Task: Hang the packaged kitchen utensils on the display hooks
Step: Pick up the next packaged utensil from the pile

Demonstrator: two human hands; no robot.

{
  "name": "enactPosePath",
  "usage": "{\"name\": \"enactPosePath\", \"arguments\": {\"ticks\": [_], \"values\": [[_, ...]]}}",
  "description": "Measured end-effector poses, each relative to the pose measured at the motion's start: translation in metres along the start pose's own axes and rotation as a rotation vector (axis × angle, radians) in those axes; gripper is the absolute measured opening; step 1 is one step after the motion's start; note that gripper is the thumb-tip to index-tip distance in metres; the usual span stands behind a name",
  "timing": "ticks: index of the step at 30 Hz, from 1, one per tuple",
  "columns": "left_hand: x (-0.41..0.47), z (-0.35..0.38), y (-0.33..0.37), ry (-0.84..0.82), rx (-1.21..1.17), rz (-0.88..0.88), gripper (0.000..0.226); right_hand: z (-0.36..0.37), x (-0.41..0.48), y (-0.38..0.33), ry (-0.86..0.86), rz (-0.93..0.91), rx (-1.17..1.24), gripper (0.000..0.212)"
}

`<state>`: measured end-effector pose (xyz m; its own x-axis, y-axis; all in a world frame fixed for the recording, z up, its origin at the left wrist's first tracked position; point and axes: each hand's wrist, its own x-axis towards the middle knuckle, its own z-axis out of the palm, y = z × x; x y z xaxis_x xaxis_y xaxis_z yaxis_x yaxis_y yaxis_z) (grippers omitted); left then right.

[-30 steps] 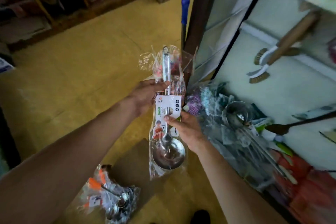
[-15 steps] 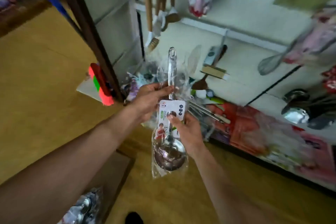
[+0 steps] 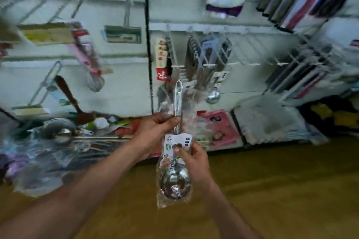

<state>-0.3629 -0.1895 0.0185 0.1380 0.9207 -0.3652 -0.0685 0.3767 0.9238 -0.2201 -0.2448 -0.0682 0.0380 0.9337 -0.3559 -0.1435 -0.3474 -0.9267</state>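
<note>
Ladle in a clear plastic sleeve [image 3: 175, 163], held upright in front of the display wall, well above the floor [image 3: 272, 190]. Bowl at the bottom, handle up, hanging loop at the top end. Not on any hook.

Left hand [image 3: 157, 126]: fingers curled round the ladle's handle through the plastic, about halfway up. Gripping.

Right hand [image 3: 195, 161]: holds the sleeve lower down, just above the bowl, thumb pressed on the printed paper card [image 3: 177, 141], fingers wrapped behind. Gripping.

Display hooks [image 3: 250, 63]: white pegs stick out from the wall panel, behind and above the ladle's loop. Packaged utensils [image 3: 206, 58] hang in a tight row on the pegs nearest the loop. A smaller ladle [image 3: 213, 96] hangs to the right of the held handle. Pegs farther right carry long dark packs; blurred, contents not readable.

Black upright post [image 3: 147, 44] splits the wall, just left of the held ladle.

Left of the post: a brown spatula [image 3: 71, 101] and other blurred hanging goods.

Low left: a loose heap of wrapped steel utensils [image 3: 58, 136] at the foot of the wall.

Low right of the hands: a pink packet [image 3: 221, 128] leans against the wall base.
</note>
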Motion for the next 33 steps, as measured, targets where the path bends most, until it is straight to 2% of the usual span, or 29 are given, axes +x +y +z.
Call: {"name": "enactPosePath", "arguments": {"ticks": [3,6,11,14,17,20,25,28,29,33], "values": [[0.025,0.068,-0.005,-0.087,0.102,0.005,0.025,-0.067,0.004,-0.007,0.072,-0.01,0.025,0.027],[0.051,0.119,-0.012,-0.113,0.148,0.008,0.015,-0.112,0.013,-0.008,0.163,-0.014,0.053,0.03],[0.099,0.176,-0.017,-0.085,0.283,0.07,0.012,-0.149,0.045,-0.006,0.273,-0.011,0.066,0.033],[0.133,0.189,-0.013,-0.112,0.274,0.112,0.017,-0.16,0.075,-0.013,0.308,-0.038,0.056,0.037],[0.168,0.193,-0.01,-0.072,0.257,0.128,0.025,-0.164,0.106,-0.022,0.353,-0.056,0.035,0.058],[0.195,0.198,-0.011,-0.064,0.213,0.128,0.035,-0.17,0.127,-0.024,0.361,-0.117,0.035,0.051],[0.219,0.198,-0.01,-0.081,0.218,0.139,0.044,-0.177,0.148,-0.028,0.329,-0.103,-0.003,0.047],[0.227,0.197,-0.012,-0.083,0.242,0.153,0.044,-0.173,0.157,-0.029,0.329,-0.075,-0.008,0.066],[0.23,0.197,-0.012,-0.076,0.239,0.151,0.042,-0.174,0.162,-0.029,0.331,-0.071,-0.009,0.066],[0.247,0.199,-0.007,-0.021,0.209,0.137,0.037,-0.176,0.189,-0.032,0.326,-0.085,-0.042,0.028]]}}
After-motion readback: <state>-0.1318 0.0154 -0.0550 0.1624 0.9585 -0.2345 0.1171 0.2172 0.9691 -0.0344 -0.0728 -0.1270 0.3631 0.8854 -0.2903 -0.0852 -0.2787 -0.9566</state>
